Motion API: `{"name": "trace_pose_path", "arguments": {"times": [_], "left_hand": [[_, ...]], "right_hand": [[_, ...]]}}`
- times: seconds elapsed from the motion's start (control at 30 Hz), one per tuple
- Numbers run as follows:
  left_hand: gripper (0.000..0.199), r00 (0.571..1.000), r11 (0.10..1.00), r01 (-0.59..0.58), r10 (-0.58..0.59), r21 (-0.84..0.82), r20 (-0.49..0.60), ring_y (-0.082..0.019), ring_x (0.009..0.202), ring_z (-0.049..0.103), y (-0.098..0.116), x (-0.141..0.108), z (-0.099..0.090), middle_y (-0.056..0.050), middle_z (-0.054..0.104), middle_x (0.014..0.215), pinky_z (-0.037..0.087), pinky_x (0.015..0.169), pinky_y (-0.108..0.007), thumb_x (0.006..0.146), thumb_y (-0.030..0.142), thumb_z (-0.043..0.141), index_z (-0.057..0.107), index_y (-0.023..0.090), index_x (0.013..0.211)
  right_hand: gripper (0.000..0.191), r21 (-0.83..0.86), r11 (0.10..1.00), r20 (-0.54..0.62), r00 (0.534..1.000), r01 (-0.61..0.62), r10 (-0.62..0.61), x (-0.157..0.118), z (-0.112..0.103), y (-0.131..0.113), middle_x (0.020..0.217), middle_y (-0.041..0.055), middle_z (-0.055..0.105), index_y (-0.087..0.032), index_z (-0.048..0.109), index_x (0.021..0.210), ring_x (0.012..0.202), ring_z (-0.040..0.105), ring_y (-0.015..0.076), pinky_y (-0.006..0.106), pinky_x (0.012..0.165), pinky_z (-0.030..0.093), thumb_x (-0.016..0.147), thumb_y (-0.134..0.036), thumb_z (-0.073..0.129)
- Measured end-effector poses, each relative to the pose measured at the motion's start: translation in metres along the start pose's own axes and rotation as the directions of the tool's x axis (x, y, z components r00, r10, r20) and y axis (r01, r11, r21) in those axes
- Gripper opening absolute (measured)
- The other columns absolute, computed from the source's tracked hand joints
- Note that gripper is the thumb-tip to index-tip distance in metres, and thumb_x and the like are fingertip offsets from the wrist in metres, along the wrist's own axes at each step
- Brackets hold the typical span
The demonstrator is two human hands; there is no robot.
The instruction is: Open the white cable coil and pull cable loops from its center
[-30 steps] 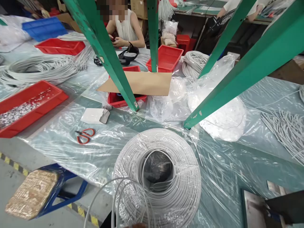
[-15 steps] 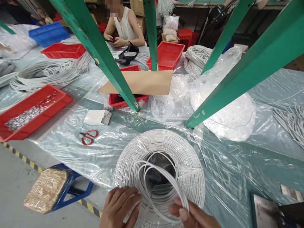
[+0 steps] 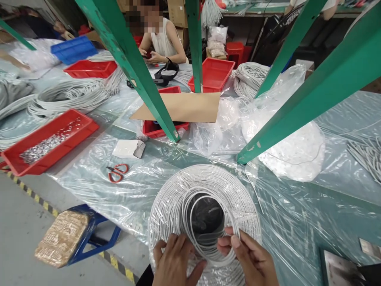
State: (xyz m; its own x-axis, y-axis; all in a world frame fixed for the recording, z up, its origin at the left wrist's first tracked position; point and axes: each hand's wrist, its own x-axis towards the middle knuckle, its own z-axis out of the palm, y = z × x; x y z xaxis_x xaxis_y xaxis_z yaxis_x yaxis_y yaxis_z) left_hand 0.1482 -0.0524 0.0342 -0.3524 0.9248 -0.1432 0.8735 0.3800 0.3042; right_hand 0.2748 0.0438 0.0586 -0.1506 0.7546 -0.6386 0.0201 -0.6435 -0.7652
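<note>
A large wrapped coil of light grey cable (image 3: 166,198) lies on the plastic-covered table in front of me. Over its dark centre opening is a smaller ring of loose cable loops (image 3: 236,222). My right hand (image 3: 253,254) pinches these loops at their right side between thumb and fingers. On the left, my left hand (image 3: 175,258) rests over the big coil, with curled fingers at the lower left of the loops; its grip is partly hidden. Red-handled scissors (image 3: 118,173) lie farther left, apart from both hands.
Green metal legs (image 3: 264,127) slant down to the table. A red tray (image 3: 71,137) holds small metal parts. Nearby are a small white box (image 3: 128,148), a cardboard sheet (image 3: 190,107) and a bag of white pieces (image 3: 297,155). A person (image 3: 168,39) sits across; a stool (image 3: 64,238) stands left.
The loose loops have dropped flatter over the coil's centre. My left hand has moved right, towards them, and its fingers have curled in. My right hand keeps its pinch. The view has shifted slightly.
</note>
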Motion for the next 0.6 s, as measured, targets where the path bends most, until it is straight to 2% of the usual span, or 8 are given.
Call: {"name": "trace_pose_path", "arguments": {"times": [0.07, 0.17, 0.33, 0.43, 0.53, 0.6], "left_hand": [[0.007, 1.000, 1.000, -0.014, 0.014, -0.003, -0.002, -0.020, 0.077, 0.052, 0.0036, 0.0001, 0.0020, 0.002, 0.059, 0.074, 0.025, 0.076, -0.037, 0.072, 0.016, 0.059, 0.055, 0.020, 0.073], [0.014, 0.999, 0.998, -0.047, 0.048, -0.045, 0.014, -0.019, 0.075, 0.052, 0.0046, -0.0018, 0.0031, 0.002, 0.058, 0.071, 0.024, 0.076, -0.036, 0.075, 0.007, 0.049, 0.051, 0.019, 0.067], [0.013, 0.999, 0.990, 0.044, -0.044, -0.135, 0.004, -0.017, 0.068, 0.052, -0.0005, -0.0036, 0.0028, 0.004, 0.059, 0.066, 0.023, 0.076, -0.036, 0.081, 0.012, 0.046, 0.052, 0.020, 0.073], [0.014, 1.000, 0.994, 0.022, -0.024, -0.109, -0.013, -0.019, 0.071, 0.054, -0.0024, -0.0028, 0.0054, 0.003, 0.061, 0.066, 0.022, 0.078, -0.037, 0.080, 0.014, 0.049, 0.057, 0.023, 0.074], [0.022, 0.999, 0.989, -0.037, 0.036, -0.146, -0.009, -0.018, 0.074, 0.054, -0.0022, -0.0013, 0.0071, 0.003, 0.061, 0.070, 0.023, 0.078, -0.036, 0.080, 0.011, 0.043, 0.057, 0.023, 0.067], [0.021, 0.999, 0.970, 0.025, -0.012, -0.243, 0.051, -0.017, 0.074, 0.054, -0.0026, -0.0003, 0.0060, 0.004, 0.060, 0.070, 0.023, 0.078, -0.036, 0.079, 0.011, 0.044, 0.056, 0.022, 0.066]], "right_hand": [[0.044, 0.014, 1.000, -0.008, 1.000, -0.006, 0.006, -0.0017, -0.0009, 0.0004, 0.069, 0.0084, 0.070, -0.016, 0.071, 0.084, 0.065, 0.067, 0.0223, 0.031, 0.065, 0.056, 0.063, -0.054, 0.071], [0.043, 0.057, 0.998, -0.047, 0.999, -0.016, 0.018, -0.0001, -0.0045, 0.0031, 0.069, 0.0070, 0.070, -0.016, 0.070, 0.084, 0.066, 0.067, 0.0209, 0.029, 0.066, 0.055, 0.060, -0.052, 0.074], [0.042, 0.170, 0.985, -0.100, 0.994, -0.033, 0.050, 0.0044, -0.0069, 0.0077, 0.072, 0.0029, 0.071, -0.018, 0.070, 0.082, 0.066, 0.066, 0.0157, 0.023, 0.066, 0.055, 0.055, -0.050, 0.078], [0.043, 0.183, 0.983, -0.077, 0.996, -0.034, 0.048, 0.0025, -0.0036, 0.0054, 0.068, 0.0035, 0.070, -0.018, 0.070, 0.083, 0.066, 0.066, 0.0153, 0.022, 0.065, 0.055, 0.056, -0.051, 0.078], [0.043, 0.181, 0.983, -0.053, 0.998, -0.028, 0.038, 0.0018, -0.0006, 0.0022, 0.067, 0.0036, 0.069, -0.018, 0.069, 0.084, 0.065, 0.065, 0.0147, 0.022, 0.066, 0.054, 0.058, -0.051, 0.076], [0.043, 0.146, 0.989, -0.037, 0.999, -0.025, 0.030, 0.0045, -0.0008, 0.0032, 0.070, 0.0036, 0.070, -0.018, 0.069, 0.087, 0.066, 0.064, 0.0147, 0.023, 0.068, 0.053, 0.061, -0.052, 0.074]]}}
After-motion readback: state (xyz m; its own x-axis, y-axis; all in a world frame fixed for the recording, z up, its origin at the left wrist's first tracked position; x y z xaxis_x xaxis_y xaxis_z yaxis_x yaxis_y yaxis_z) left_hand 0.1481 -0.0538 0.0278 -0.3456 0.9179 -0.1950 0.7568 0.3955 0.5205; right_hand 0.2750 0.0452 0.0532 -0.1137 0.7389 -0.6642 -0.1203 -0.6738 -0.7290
